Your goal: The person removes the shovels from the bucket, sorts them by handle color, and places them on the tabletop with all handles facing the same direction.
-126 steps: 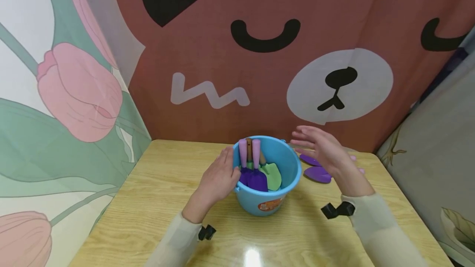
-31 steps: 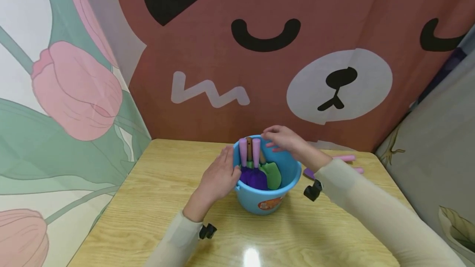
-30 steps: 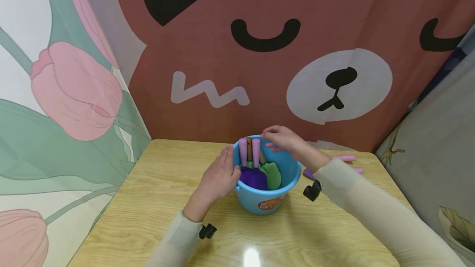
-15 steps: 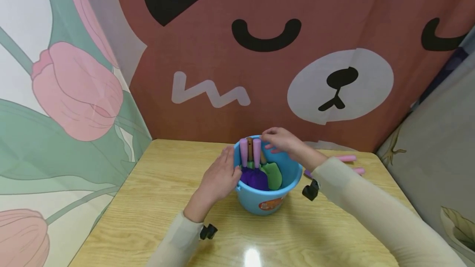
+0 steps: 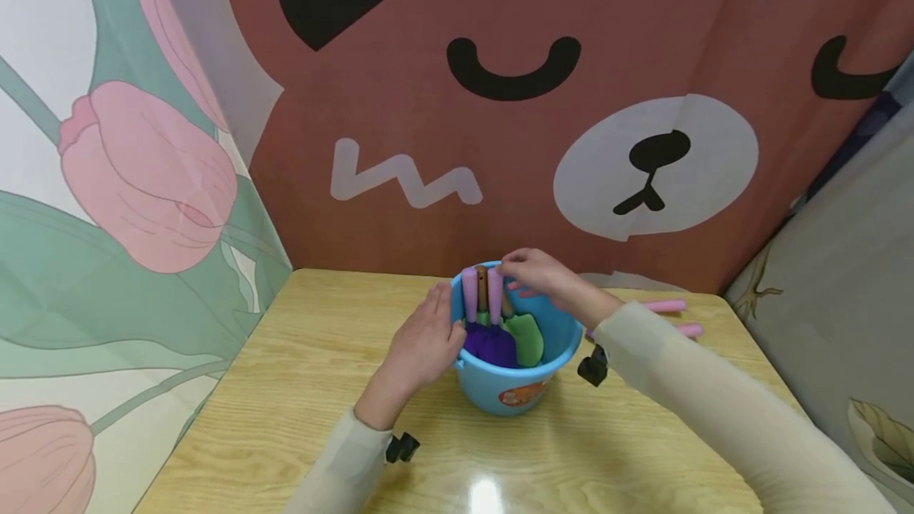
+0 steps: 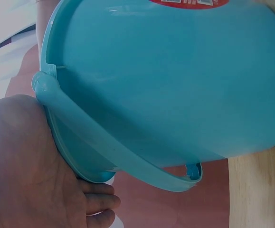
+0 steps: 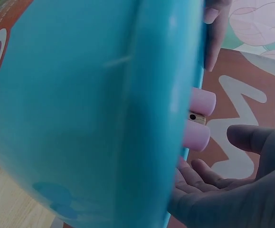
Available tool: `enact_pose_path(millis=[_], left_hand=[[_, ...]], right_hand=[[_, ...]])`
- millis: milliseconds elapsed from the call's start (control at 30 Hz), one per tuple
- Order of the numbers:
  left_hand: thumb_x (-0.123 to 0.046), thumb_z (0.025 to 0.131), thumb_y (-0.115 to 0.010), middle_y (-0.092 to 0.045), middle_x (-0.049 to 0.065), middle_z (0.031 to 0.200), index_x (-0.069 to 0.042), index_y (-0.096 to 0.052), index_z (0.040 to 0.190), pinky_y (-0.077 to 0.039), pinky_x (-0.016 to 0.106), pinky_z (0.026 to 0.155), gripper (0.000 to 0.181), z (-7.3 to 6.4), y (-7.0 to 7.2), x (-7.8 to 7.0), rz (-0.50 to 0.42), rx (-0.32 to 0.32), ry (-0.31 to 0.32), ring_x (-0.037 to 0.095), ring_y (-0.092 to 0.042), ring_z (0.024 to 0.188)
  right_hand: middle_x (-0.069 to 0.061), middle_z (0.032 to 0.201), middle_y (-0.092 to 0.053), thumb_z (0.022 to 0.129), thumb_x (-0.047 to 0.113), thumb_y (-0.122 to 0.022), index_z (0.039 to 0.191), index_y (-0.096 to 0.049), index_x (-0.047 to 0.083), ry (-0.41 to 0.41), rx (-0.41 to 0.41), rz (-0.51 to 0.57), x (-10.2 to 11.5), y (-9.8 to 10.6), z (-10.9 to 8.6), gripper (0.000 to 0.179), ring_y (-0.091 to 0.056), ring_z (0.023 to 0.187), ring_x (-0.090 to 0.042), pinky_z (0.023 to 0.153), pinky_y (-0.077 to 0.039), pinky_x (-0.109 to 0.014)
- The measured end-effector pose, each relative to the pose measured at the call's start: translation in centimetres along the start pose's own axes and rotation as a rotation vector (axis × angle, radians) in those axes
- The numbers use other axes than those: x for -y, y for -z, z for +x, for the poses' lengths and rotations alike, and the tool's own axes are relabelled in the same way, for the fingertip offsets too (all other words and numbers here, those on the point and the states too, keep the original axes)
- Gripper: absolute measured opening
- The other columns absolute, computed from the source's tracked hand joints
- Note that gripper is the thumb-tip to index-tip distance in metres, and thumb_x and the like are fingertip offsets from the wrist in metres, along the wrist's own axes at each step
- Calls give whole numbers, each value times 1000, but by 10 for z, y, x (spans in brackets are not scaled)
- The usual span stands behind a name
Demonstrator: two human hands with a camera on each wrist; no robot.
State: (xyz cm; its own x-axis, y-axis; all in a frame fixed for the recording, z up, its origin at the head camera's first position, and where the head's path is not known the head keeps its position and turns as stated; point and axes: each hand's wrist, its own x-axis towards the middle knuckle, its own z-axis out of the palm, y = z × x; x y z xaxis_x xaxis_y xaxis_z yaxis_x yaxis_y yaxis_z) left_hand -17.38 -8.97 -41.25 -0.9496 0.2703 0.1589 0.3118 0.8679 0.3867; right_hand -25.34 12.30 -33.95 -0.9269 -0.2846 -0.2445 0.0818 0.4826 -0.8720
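Observation:
A light blue bucket (image 5: 500,399) stands on the table with several toy shovels leaning inside. Two have pink handles (image 5: 495,297) and purple blades (image 5: 493,346); others have brown handles and a green blade (image 5: 529,339). My left hand (image 5: 424,343) lies along the bucket's left rim, its fingers straight; in the left wrist view the palm is beside the rim and the bucket's handle (image 6: 123,154) hangs down. Over the bucket's back right rim, my right hand (image 5: 543,274) has fingertips close beside the right pink handle. In the right wrist view, the thumb (image 7: 244,137) stands apart from the fingers, nothing between them.
Right of the bucket, two more shovels with pink handles (image 5: 667,305) lie on the wooden table (image 5: 343,387), partly hidden behind my right sleeve (image 5: 685,363). A brown bear-print curtain (image 5: 400,236) hangs behind the table, with flowered cloth (image 5: 164,205) at the left.
My right hand has moved left from beside the bucket to over its rim, then edged nearer the pink handle. My left hand and the bucket stay in place.

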Motion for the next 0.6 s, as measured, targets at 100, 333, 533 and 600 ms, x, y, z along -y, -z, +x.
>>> enact_pose_path(millis=[100, 333, 533, 600], left_hand=[[-38, 106, -31, -17, 19, 168, 2, -14, 160, -17, 42, 126, 70, -1, 1, 1, -5, 0, -2, 30, -14, 156], [-39, 105, -30, -17, 19, 168, 3, -14, 160, -17, 42, 126, 70, -2, 1, 0, -4, 2, -2, 29, -13, 156], [-37, 106, -32, -16, 19, 168, 3, -14, 160, -17, 42, 126, 70, -1, 1, 0, -5, 3, -2, 28, -13, 156], [-36, 106, -33, -17, 19, 168, 3, -14, 160, -17, 42, 126, 70, -1, 1, 0, -8, 2, -2, 28, -13, 156]], right_hand=[[-21, 141, -54, 102, 28, -58, 143, -47, 0, -5, 7, -1, 0, -3, 2, 51, -57, 126, -37, 108, -47, -53], [-22, 142, -53, 100, 28, -62, 143, -48, 0, -10, 15, -15, -1, -6, 5, 53, -57, 127, -37, 108, -47, -53], [-22, 140, -54, 101, 25, -62, 143, -48, -1, -3, 13, -32, -2, -8, 7, 52, -57, 126, -37, 108, -47, -53], [-22, 139, -55, 100, 23, -63, 143, -48, -1, -6, 8, -41, -3, -9, 8, 51, -57, 125, -37, 107, -48, -53]])
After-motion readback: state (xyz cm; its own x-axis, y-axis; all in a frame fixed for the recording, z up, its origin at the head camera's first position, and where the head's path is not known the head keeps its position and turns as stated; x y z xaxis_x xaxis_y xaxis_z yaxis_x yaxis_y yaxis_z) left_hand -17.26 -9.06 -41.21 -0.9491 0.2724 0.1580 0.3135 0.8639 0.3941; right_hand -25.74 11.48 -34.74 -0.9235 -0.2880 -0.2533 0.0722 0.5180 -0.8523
